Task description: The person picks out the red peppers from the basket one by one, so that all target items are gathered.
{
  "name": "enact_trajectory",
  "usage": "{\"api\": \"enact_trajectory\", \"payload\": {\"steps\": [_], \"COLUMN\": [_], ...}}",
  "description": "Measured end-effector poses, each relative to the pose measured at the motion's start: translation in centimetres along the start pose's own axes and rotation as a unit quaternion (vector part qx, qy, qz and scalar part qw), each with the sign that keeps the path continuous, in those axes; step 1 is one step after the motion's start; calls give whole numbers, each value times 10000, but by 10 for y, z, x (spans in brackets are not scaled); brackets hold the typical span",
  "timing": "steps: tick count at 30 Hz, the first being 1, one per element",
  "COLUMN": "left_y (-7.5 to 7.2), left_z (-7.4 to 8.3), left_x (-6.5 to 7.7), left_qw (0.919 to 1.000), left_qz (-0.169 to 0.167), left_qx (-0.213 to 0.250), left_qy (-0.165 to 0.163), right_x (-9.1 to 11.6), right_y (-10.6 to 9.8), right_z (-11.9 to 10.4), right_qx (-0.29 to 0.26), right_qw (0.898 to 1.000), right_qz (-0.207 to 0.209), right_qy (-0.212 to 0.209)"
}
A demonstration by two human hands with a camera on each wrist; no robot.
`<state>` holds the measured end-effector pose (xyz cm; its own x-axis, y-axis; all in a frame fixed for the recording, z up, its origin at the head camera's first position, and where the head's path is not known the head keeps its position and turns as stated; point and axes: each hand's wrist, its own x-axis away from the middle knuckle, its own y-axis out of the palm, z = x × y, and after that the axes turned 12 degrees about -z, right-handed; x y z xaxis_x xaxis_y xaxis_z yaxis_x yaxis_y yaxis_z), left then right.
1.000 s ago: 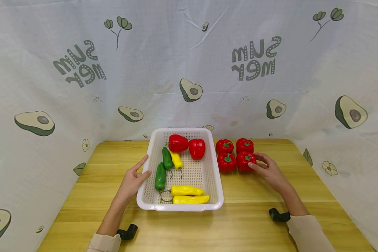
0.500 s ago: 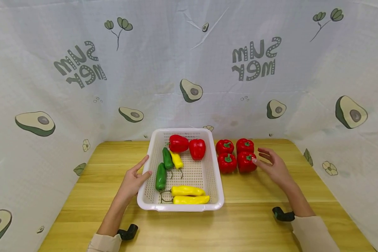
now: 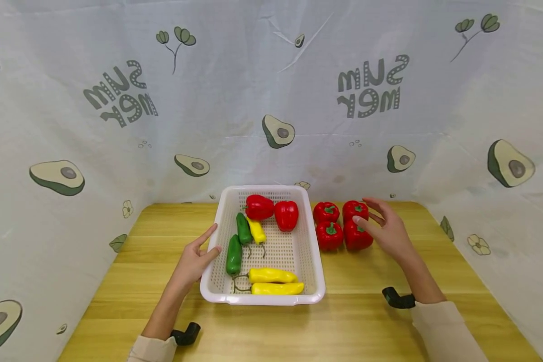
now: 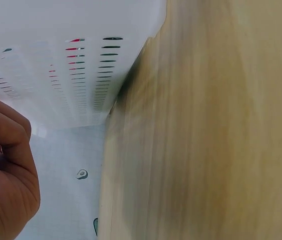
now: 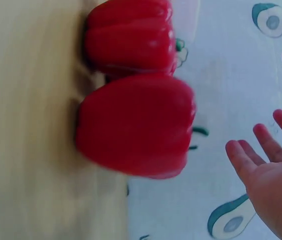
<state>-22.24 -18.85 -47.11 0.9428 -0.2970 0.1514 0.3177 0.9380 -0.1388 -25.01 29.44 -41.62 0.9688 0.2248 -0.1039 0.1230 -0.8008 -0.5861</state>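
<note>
My left hand (image 3: 193, 262) grips the left rim of a white perforated plastic basket (image 3: 276, 300), thumb over the edge and fingers outside. Inside lie two red bell peppers (image 3: 286, 216), two green peppers (image 3: 234, 255) and several yellow peppers (image 3: 273, 275). Right of the basket, several red bell peppers stand upright in a tight two-by-two cluster. Over its right side hovers my right hand (image 3: 391, 235), thumb and fingers spread, nothing held. Its thumb overlaps the near right red bell pepper (image 3: 358, 239); its fingertips are by the far right red bell pepper (image 3: 354, 208).
A wooden table (image 3: 262, 332) carries everything. White cloth (image 3: 235, 85) printed with avocados hangs behind and along both sides. A dark wrist camera (image 3: 398, 298) sits on the right wrist, another dark wrist camera (image 3: 186, 334) on the left.
My right hand drew back rightward from the near right bell pepper, then moved up toward the far right one. The left hand keeps its grip on the basket; the view shifted slightly.
</note>
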Motion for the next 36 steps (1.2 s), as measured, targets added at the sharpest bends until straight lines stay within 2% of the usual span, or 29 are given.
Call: {"api": "enact_trajectory", "payload": {"steps": [4, 14, 20, 30, 36], "left_y": [0, 0, -1, 0, 1], "left_z": [0, -3, -2, -3, -3], "left_x": [0, 0, 0, -2, -2], "left_qw": [10000, 9999, 9999, 10000, 9999], "left_qz": [11, 33, 50, 37, 66], "left_qx": [37, 94, 25, -50, 26], "left_qy": [33, 87, 84, 36, 81], "right_x": [-7, -37, -56, -77, -95], "right_y": [5, 28, 43, 71, 91], "right_z": [-13, -54, -79, -110, -119], "right_qx": [70, -107, -106, -125, -174], "right_qw": [10000, 9964, 9938, 9886, 9843], "right_qz": [-42, -817, -1024, -1391, -1652], "right_qy": [-52, -172, -414, -570, -603]}}
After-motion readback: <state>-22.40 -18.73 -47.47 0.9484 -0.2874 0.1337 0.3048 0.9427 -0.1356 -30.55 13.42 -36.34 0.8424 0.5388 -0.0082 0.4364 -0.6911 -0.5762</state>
